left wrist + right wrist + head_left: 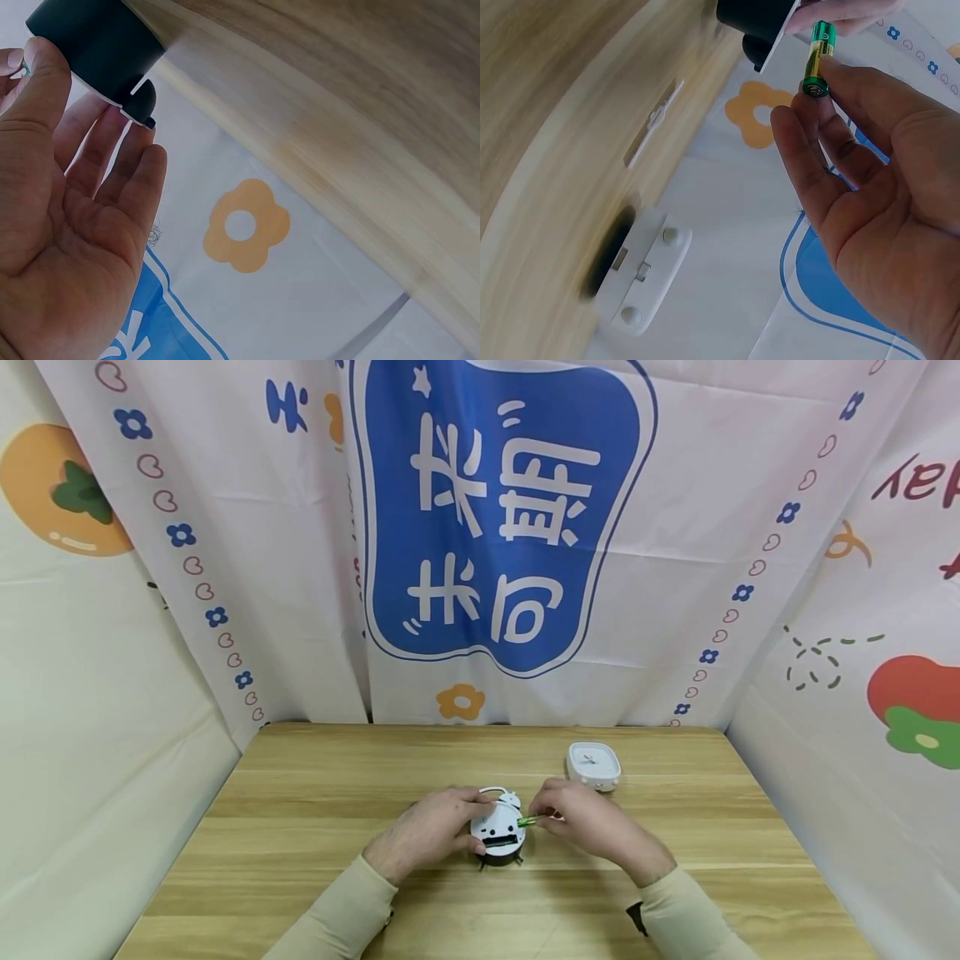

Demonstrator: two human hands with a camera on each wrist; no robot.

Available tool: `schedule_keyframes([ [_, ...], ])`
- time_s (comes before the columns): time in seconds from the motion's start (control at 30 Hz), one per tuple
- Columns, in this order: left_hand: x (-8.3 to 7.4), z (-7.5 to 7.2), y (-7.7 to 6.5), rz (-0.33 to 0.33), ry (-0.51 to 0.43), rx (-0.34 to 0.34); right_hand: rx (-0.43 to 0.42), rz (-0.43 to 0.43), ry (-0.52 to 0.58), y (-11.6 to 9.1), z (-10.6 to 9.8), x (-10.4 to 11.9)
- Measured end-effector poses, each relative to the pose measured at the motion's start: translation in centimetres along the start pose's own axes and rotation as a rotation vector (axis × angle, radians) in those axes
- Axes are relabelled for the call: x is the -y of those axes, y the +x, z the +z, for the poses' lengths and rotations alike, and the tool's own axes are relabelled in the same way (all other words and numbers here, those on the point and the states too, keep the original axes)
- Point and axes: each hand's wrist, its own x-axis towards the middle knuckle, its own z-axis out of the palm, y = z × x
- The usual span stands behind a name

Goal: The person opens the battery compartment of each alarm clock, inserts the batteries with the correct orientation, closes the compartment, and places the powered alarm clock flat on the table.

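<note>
A twin-bell style alarm clock (495,818) with a white back and dark body is held on the table, its back facing up and its battery slot (501,842) uncovered. My left hand (438,827) grips the clock from the left side, thumb near the slot and fingers toward the handle. In the left wrist view, the clock's dark side (105,52) shows above the fingers. Between thumb and fingertips, my right hand (583,818) pinches a green battery (817,60) just right of the clock, apart from the slot. The clock's front is hidden.
A white square clock (593,764) lies face up behind my right hand. In the right wrist view, a thin white piece (654,124) lies on the wooden table (322,793). Printed curtains (675,610) hang at the back and both sides.
</note>
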Motion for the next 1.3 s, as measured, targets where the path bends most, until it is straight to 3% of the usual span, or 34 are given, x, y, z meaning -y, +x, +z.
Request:
schedule_keyframes([
  [0.5, 0.2, 0.0, 0.0, 0.015, 0.000, -0.004, -0.009, -0.118, -0.053, 1.0, 1.5, 1.1],
  [0.9, 0.2, 0.1, -0.1, 0.012, -0.002, 0.000, 0.040, -0.084, -0.073, 1.4, 2.3, 1.9],
  [1.3, 0.2, 0.0, -0.1, 0.019, -0.001, -0.003, 0.037, -0.119, -0.223, 2.0, 2.5, 3.2],
])
